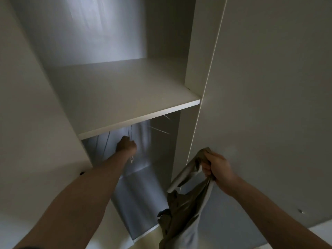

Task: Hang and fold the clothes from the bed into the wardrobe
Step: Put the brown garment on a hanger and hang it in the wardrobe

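I face an open white wardrobe (195, 51). My left hand (125, 145) reaches into the dim compartment below the shelf (129, 97) and grips a thin wire hanger (131, 141), most of which is hidden by the shelf edge and my fist. My right hand (216, 167) is outside the compartment, lower right, gripping the bunched top of an olive-grey garment (177, 212) that hangs down from it in front of the wardrobe's right side.
More thin wire hangers (159, 129) hang under the shelf, left and right of my left hand. The upper shelf compartment is bare. A white door panel (269, 87) fills the right side, another panel (27, 105) the left. Pale floor shows at the bottom.
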`<action>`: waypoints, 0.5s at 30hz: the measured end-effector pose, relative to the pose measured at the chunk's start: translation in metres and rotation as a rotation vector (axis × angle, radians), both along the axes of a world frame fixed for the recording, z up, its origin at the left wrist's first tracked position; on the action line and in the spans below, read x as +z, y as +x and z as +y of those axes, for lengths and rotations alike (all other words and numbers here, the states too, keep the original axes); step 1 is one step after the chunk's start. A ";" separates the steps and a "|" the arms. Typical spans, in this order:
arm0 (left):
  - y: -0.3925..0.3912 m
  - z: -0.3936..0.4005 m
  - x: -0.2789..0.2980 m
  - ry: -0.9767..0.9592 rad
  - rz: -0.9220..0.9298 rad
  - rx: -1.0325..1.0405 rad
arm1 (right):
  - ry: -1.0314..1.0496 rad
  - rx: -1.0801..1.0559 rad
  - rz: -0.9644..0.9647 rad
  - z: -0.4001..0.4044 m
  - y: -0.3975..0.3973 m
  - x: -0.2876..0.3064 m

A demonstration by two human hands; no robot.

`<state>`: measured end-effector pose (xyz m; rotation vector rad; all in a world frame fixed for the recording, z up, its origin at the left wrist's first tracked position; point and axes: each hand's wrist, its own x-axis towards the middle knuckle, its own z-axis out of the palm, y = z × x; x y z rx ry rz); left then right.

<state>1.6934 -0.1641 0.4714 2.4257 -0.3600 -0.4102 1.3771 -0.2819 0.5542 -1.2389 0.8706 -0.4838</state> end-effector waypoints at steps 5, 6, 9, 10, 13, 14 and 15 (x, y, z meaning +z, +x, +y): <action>-0.007 -0.017 0.011 -0.304 -0.052 -0.007 | 0.007 0.006 -0.026 -0.008 0.001 -0.003; -0.009 -0.019 0.013 -0.336 -0.057 0.010 | 0.012 0.011 -0.039 -0.009 0.002 -0.004; -0.013 -0.023 0.018 -0.396 -0.070 0.072 | 0.033 0.022 -0.097 -0.009 0.010 -0.006; -0.015 -0.023 0.018 -0.407 -0.075 0.084 | 0.037 0.033 -0.112 -0.009 0.014 -0.007; -0.023 -0.020 0.015 -0.439 -0.074 0.128 | 0.051 0.077 -0.120 -0.010 0.021 -0.011; -0.026 -0.018 0.013 -0.457 -0.074 0.151 | 0.056 0.090 -0.117 -0.010 0.023 -0.012; -0.031 -0.016 0.009 -0.470 -0.075 0.170 | 0.062 0.106 -0.116 -0.010 0.024 -0.014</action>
